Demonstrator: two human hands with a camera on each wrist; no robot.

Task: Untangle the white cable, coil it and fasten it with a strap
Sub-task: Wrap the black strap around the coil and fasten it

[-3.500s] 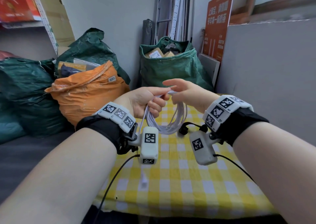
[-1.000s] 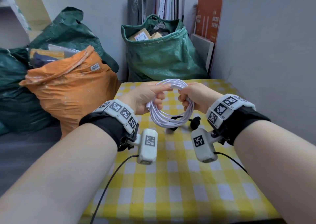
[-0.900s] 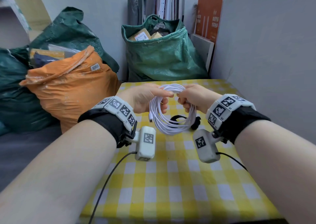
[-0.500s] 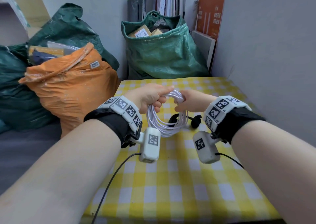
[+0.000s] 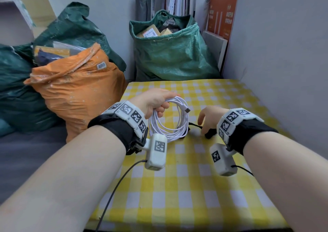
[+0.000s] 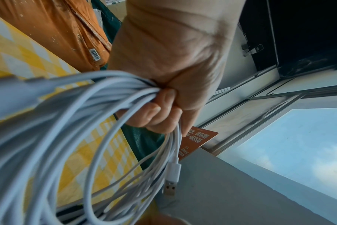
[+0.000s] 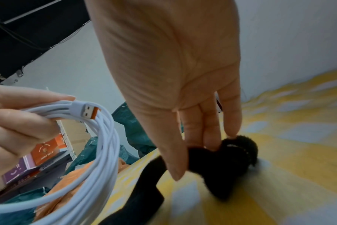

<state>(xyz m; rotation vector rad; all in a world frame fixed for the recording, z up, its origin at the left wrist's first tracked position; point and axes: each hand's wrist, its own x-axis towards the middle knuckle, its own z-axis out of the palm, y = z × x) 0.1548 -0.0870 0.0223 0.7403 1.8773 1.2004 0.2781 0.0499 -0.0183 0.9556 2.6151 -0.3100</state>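
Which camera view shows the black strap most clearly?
The right wrist view: the strap shows close and large, pinched by the right hand. The head view shows it small, half hidden behind that hand. The left wrist view does not show it clearly.

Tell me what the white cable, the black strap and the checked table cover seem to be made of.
White cable: smooth, matte plastic or rubber jacket, bending in soft loops; its plug has a shiny metal shell. Black strap: fuzzy napped fabric, probably hook-and-loop. Checked table cover: flat, little sheen; cloth or vinyl, cannot tell.
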